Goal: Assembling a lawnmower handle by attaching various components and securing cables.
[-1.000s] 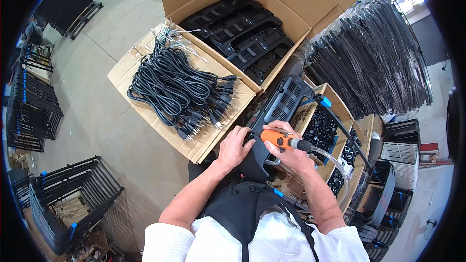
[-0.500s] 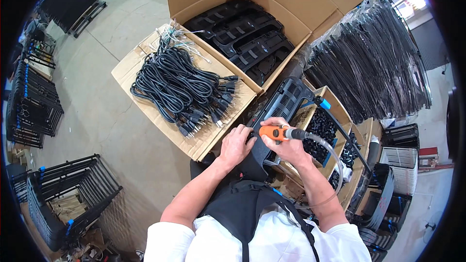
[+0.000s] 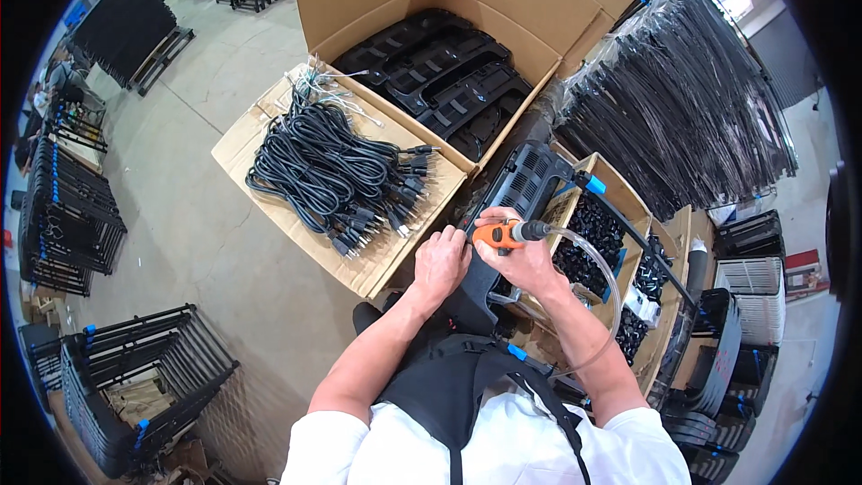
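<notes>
"Where is the orange tool [image 3: 493, 235]?"
"Inside the curled fingers of the right hand [image 3: 528, 262], above the black plastic panel [image 3: 523, 183]. A clear, bendy hose [image 3: 614, 282] curves off to the right."
"And the left hand [image 3: 442, 262]?"
"Its fingers bend by the panel's left edge; I can't tell if they pinch. The panel has rows of slots."

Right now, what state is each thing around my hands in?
Black panel, vented side facing up
Orange tool, gripped
Clear hose, curved, attached to the tool
Right hand, closed around the tool
Left hand, at the panel's edge, grip unclear
Carton, open, partly filled
Cables, looped, heaped
Divided bin, open, stocked
Black strips, partly film-wrapped
</notes>
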{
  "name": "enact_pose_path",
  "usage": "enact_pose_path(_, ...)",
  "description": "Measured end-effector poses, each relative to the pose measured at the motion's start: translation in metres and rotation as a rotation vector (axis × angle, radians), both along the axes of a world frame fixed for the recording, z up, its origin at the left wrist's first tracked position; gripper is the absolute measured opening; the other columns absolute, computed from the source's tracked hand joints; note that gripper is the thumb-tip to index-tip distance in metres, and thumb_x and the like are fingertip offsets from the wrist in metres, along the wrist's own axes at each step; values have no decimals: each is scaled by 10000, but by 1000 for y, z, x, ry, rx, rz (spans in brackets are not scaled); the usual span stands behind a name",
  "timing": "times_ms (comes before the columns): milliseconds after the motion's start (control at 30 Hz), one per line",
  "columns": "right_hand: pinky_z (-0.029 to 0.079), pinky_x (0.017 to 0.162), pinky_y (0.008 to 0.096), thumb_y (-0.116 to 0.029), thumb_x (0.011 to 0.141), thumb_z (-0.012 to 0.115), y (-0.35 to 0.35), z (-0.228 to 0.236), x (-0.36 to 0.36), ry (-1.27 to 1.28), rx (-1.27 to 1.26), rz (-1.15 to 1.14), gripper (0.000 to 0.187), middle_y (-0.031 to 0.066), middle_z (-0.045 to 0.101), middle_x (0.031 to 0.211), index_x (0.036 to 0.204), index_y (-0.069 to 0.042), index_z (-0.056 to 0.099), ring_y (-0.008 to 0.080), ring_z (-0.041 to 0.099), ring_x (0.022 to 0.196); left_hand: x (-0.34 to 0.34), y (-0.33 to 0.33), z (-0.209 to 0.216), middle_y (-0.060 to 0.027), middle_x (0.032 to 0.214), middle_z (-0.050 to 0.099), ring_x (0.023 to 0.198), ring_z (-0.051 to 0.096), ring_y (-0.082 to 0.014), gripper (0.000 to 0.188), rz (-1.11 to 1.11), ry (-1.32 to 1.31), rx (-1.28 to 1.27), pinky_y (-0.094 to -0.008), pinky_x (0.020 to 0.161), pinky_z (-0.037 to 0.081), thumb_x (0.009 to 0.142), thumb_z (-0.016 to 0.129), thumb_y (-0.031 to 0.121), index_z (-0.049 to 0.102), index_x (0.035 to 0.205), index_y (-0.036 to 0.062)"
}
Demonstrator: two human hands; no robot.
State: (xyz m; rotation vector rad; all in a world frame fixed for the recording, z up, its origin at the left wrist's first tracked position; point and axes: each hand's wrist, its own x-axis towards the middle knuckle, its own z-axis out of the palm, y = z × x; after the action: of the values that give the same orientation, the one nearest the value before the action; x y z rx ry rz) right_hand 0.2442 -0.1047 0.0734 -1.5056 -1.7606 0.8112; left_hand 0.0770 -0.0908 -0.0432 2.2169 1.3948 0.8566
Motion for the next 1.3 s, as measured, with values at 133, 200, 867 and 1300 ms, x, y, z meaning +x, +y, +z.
enact_pose_path(133, 613, 921, 376, -142, 888, 832, -2, 2, 4, 54, 31, -14, 497, 156, 794, 1157, 1331, -9, 650, 262, 782, 1052, 5, -1, -2, -120, 944, 636, 891, 688, -328, 190, 2, 50, 32, -460, 754, 600, 942, 735, 226, 627, 934, 69)
enact_pose_path(200, 610, 925, 373, -143, 889, 836, -4, 6, 6, 64, 37, -24, 498, 156, 794, 1150, 1331, -4, 652, 249, 779, 1056, 7, -2, -1, -119, 943, 637, 886, 690, -325, 185, 1, 64, 43, -455, 749, 601, 947, 730, 225, 629, 937, 71)
enact_pose_path(867, 569, 1087, 407, -48, 941, 781, -51, -3, -2, 340, -111, -68, 540, 185, 732, 1328, 1420, 16, 539, 249, 696, 1248, -37, -31, -16, -54, 815, 628, 722, 636, -196, 227, 230, -611, -694, -381, 692, 535, 987, 595, 145, 680, 1175, 48)
enact_pose_path(1300, 608, 985, 364, -106, 883, 839, -26, 12, -11, 14, -56, 128, 506, 134, 789, 1205, 1337, -22, 632, 245, 777, 1150, -38, -38, 5, -214, 1061, 715, 1002, 717, -411, 310, 17, -311, -438, -518, 881, 565, 1001, 697, 185, 630, 1250, 13)
